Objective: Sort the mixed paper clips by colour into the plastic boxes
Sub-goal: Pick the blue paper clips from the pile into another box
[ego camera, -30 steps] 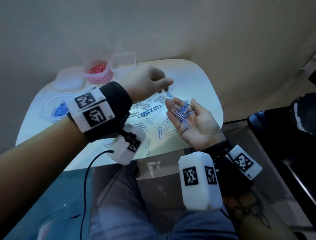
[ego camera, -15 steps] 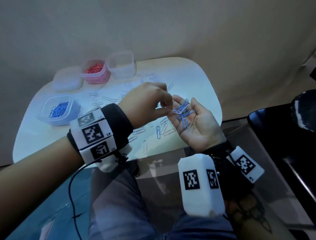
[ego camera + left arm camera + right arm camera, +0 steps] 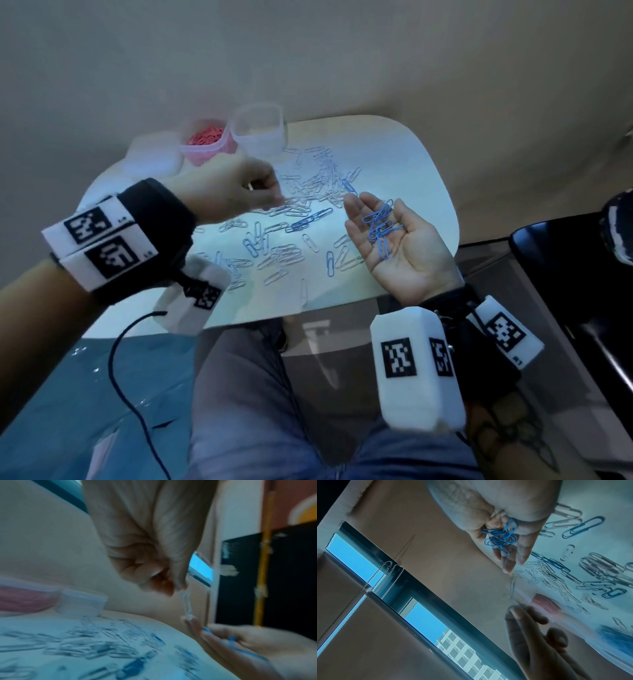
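Observation:
My right hand (image 3: 394,250) lies palm up over the table's right side, its fingers relaxed, and carries several blue paper clips (image 3: 379,222) (image 3: 501,539). My left hand (image 3: 270,195) hovers over the mixed pile of silver and blue clips (image 3: 294,212), blurred. In the left wrist view its thumb and finger pinch a pale silver clip (image 3: 187,604) that hangs down just above the right fingertips. A pink box (image 3: 205,144) holding red clips and an empty clear box (image 3: 260,133) stand at the table's far edge. The box of blue clips (image 3: 616,638) shows as a blur only in the right wrist view.
The white rounded table (image 3: 418,164) carries loose clips across its middle and front. A pale lid or box (image 3: 150,161) lies left of the pink box. A black cable (image 3: 130,377) hangs from my left wrist. Dark furniture (image 3: 575,274) stands to the right.
My left hand has drawn back from the right palm to the left over the pile, with a pale clip pinched. The right hand stays palm up with its blue clips.

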A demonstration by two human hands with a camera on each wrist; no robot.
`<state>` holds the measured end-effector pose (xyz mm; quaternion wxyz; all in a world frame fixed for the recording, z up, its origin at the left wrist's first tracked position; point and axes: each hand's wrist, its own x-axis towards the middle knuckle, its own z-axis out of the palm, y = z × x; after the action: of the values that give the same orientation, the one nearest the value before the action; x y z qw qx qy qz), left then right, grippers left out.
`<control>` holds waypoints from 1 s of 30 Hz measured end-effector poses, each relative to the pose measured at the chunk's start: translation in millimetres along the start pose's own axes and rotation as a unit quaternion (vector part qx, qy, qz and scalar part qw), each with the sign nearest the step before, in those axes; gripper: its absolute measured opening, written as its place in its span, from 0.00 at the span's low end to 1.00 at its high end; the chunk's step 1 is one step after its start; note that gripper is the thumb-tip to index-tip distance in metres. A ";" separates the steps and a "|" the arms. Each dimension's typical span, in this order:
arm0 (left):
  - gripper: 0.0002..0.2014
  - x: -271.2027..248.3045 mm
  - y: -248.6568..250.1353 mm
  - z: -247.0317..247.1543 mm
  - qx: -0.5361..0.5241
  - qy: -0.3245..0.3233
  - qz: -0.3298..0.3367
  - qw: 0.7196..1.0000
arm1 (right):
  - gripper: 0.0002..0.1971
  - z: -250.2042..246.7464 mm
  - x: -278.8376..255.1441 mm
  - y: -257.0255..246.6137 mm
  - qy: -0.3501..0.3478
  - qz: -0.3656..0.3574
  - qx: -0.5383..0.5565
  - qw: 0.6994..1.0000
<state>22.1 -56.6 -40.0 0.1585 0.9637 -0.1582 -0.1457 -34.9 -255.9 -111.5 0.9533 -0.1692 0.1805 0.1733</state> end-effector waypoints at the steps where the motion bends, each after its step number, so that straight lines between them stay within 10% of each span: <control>1: 0.07 3.6 -6.8 -0.4 0.060 -0.016 -0.037 0.997 | 0.22 -0.5 -0.5 -1.4 0.001 -0.004 -0.003 1.000; 22: 0.03 43.1 10.4 40.5 0.096 -0.077 -0.022 0.992 | 0.21 -2.3 -1.1 -7.6 0.021 -0.032 -0.042 0.998; 30: 0.08 47.1 15.9 30.1 0.022 -0.006 0.001 1.000 | 0.21 -7.2 -2.8 -11.7 0.031 -0.048 -0.053 0.997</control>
<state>50.7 -95.3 -72.6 0.1366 0.9659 -0.1627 -0.1477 -34.9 -269.7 -113.6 0.9440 -0.2336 0.1921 0.1318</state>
